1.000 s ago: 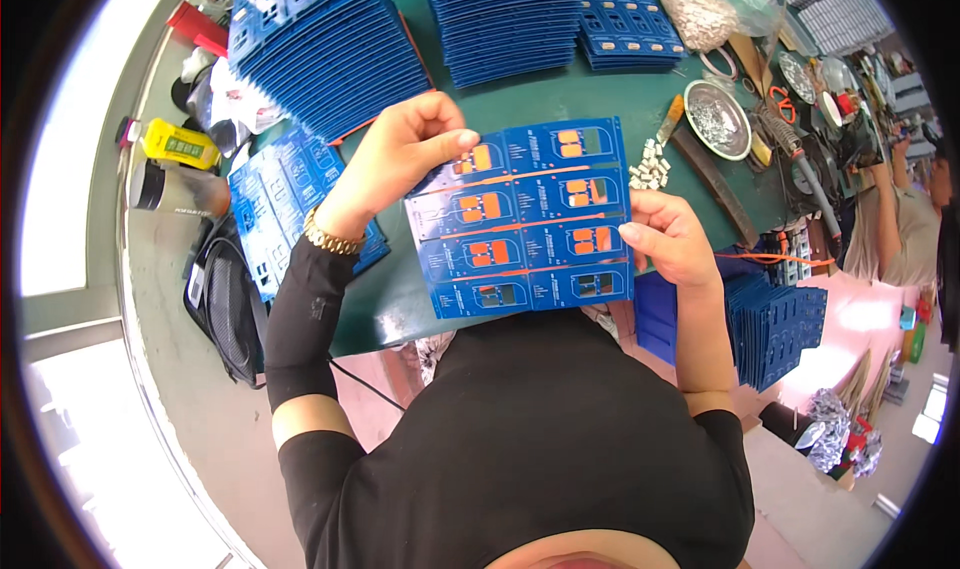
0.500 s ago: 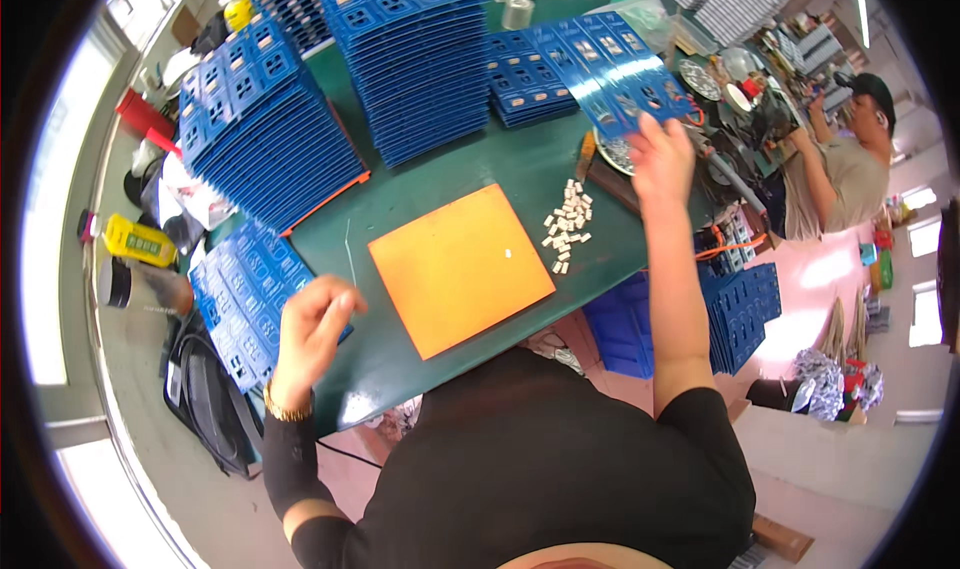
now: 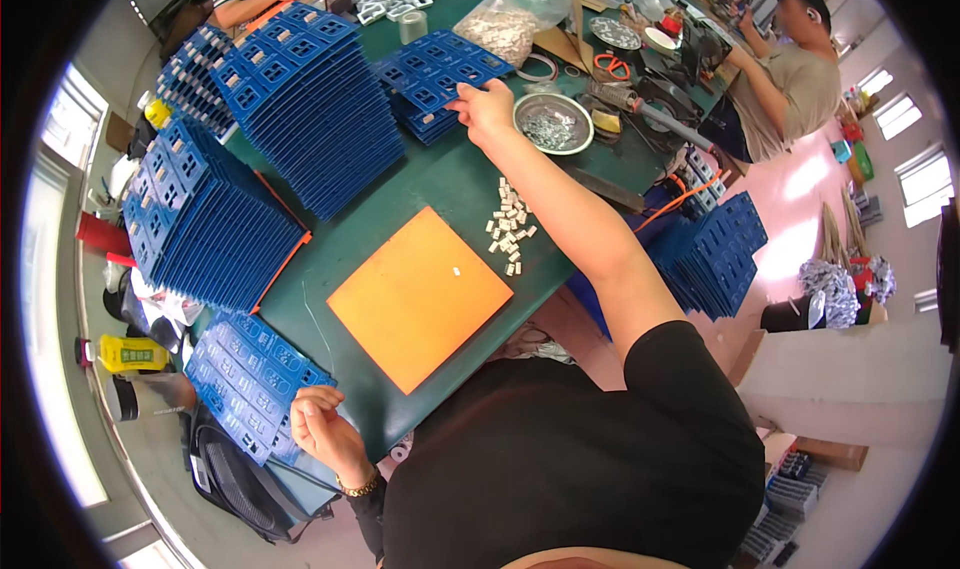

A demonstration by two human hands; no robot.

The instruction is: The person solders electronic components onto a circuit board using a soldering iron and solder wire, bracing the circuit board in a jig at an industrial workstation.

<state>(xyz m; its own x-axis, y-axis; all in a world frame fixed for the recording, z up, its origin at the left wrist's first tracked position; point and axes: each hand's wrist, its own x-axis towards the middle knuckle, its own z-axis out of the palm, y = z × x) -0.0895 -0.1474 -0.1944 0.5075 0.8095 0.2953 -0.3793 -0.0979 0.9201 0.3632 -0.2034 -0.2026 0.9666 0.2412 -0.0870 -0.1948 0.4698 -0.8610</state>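
My right hand (image 3: 485, 115) reaches to the short stack at the back. Its fingers pinch the near right corner of a blue circuit board panel (image 3: 450, 61), which lies on top of the stack. My left hand (image 3: 328, 434) hovers by the table's front left edge, fingers curled in, with nothing visible in it. It is nearest to a flat blue panel sheet (image 3: 245, 374). Between the hands lies an orange square board (image 3: 420, 304) with one tiny white piece (image 3: 456, 271) on it. Right of that board is a loose pile of small white components (image 3: 511, 227).
Tall stacks of blue panels (image 3: 315, 109) stand at the left and back. A round dish of small metal parts (image 3: 553, 124) sits by my right wrist, with orange-handled scissors (image 3: 611, 66) beyond. One co-worker (image 3: 800, 79) sits at right; another person's arm (image 3: 262, 7) shows at the back.
My right hand has brought the blue panel leftward and down onto the short stack. The view has turned right. My left hand stays low near the table edge, its fingers still curled.
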